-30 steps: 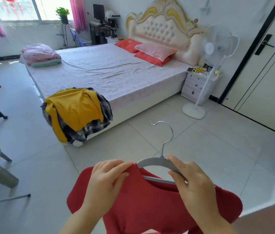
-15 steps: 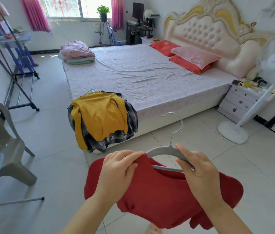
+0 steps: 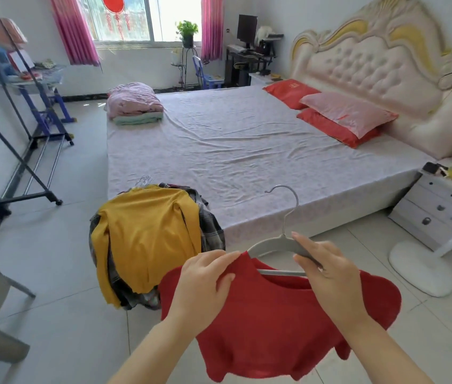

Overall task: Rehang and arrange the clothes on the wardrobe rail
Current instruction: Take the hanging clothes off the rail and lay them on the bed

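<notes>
**Fitting red top onto hanger, rail off to the left**

Standing at far left was the clothes rack (image 3: 29, 159), a dark wheeled frame w/ low bars near the floor; its top rail ran out of shot, so whether anything hung there couldn't be told. Next over, a heap on the bed (image 3: 247, 151) corner: yellow top (image 3: 147, 234) draped over a plaid shirt (image 3: 211, 223), spilling toward the floor, w/ what looked like wire hanger hooks just behind.

Centre-low, the left hand (image 3: 205, 284) was clenched on the red top (image 3: 274, 322) at the neckline, thumb and fingers pinching the fabric up over the hanger (image 3: 277, 242) shoulder. The right hand (image 3: 327, 273) gripped the hanger's other arm, fingers wrapped across it and the crossbar; hook upright and free.

Handling, as a guess: the top looked soft, light knit, floppy, hanging in loose folds below both hands, so it would likely slide off one shoulder if tilted. Hanger looked stiff and light. Best hold prob. at the neck just under the hook, one hand, keeping it level en route to the rack.
</notes>
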Motion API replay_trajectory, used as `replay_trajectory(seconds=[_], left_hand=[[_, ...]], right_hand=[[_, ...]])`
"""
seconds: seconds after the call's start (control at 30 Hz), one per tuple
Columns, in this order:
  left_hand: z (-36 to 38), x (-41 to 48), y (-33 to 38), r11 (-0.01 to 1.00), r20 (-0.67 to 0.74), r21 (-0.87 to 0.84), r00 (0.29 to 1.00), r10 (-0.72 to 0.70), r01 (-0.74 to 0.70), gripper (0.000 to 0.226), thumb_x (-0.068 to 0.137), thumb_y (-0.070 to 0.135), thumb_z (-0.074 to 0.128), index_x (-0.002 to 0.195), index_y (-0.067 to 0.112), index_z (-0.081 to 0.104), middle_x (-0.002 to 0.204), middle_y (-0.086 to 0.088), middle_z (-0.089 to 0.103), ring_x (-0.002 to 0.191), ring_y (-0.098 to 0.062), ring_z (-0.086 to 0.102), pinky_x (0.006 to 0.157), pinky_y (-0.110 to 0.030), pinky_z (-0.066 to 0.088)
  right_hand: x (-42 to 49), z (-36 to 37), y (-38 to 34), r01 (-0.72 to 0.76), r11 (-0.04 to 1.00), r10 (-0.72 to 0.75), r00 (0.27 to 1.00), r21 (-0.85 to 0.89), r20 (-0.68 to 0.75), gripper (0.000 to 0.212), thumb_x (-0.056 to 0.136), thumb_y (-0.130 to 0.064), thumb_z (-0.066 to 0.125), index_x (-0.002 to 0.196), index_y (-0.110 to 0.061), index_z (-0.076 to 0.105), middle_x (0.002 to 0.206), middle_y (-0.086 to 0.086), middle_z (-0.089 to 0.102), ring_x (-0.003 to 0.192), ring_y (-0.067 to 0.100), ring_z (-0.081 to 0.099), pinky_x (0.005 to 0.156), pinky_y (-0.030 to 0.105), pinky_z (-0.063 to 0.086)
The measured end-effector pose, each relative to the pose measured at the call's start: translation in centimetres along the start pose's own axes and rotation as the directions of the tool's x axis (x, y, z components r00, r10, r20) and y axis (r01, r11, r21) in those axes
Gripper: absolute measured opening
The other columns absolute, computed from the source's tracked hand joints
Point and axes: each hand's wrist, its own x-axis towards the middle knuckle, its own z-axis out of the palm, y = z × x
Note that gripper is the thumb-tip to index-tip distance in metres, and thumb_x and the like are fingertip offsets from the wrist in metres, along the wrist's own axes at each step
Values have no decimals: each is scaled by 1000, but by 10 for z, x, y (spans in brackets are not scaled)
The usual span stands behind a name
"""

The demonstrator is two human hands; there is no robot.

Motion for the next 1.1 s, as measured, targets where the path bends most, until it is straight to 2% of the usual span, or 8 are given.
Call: replay_trajectory(seconds=[0.1,0.2,0.4,0.5,0.6,0.7,0.9,1.1], left_hand=[[27,61,-19,999,18,-32,1000,-1,1,41,76,21,61,115,33,59,108,12,65,102,-1,52,91,-26,35],[57,123,-46,999,47,-46,999,-2,4,42,78,22,60,118,33,57,111,12,63,102,-6,55,92,-26,34],[96,238,-100,998,177,-49,984,-29,38,44,82,27,51,127,28,54,120,8,59,110,-15,54,98,-30,39],[112,288,-121,999,206,-40,978,-28,37,44,86,23,52,130,26,51,124,5,57,113,-16,51,98,-24,34],[127,332,-138,997,256,-39,965,-50,62,45,91,21,52,135,29,43,132,8,49,120,-12,44,96,-14,23],[148,373,-162,993,276,-31,956,-97,110,46,92,23,49,137,31,39,135,10,46,121,-10,41,95,-12,21],[201,457,-215,969,298,1,925,-235,246,46,91,19,52,135,27,43,132,7,50,121,-12,44,104,-23,31],[252,529,-268,905,280,52,864,-419,422,44,88,15,54,131,24,49,127,6,55,117,-15,49,94,-17,26]], right_hand=[[57,17,36,-16,1000,16,1000,6,-6,53,76,-5,72,119,-34,59,84,-18,58,78,1,55,68,6,40],[116,41,75,-11,1000,10,1000,-26,-13,54,76,-3,72,118,-34,60,82,-10,61,79,5,56,70,8,41],[223,92,136,-35,999,36,999,-38,11,65,75,-7,72,119,-50,51,82,-7,63,78,7,57,70,9,42],[272,112,163,-43,995,46,998,-84,30,57,74,-3,73,116,-40,60,78,-1,62,76,9,54,69,7,40],[315,134,188,-78,994,81,996,-77,40,53,74,-1,73,114,-32,58,75,2,61,76,9,52,71,4,38],[354,160,218,-114,992,118,990,-46,81,52,75,-2,73,114,-34,58,78,0,62,84,2,53,73,3,38],[435,223,293,-183,983,178,963,8,201,53,76,-2,72,114,-36,57,79,-6,60,84,0,54,73,2,37],[510,294,363,-254,966,220,902,47,371,50,79,-2,70,113,-36,59,80,-9,60,83,-4,53,71,1,37]])
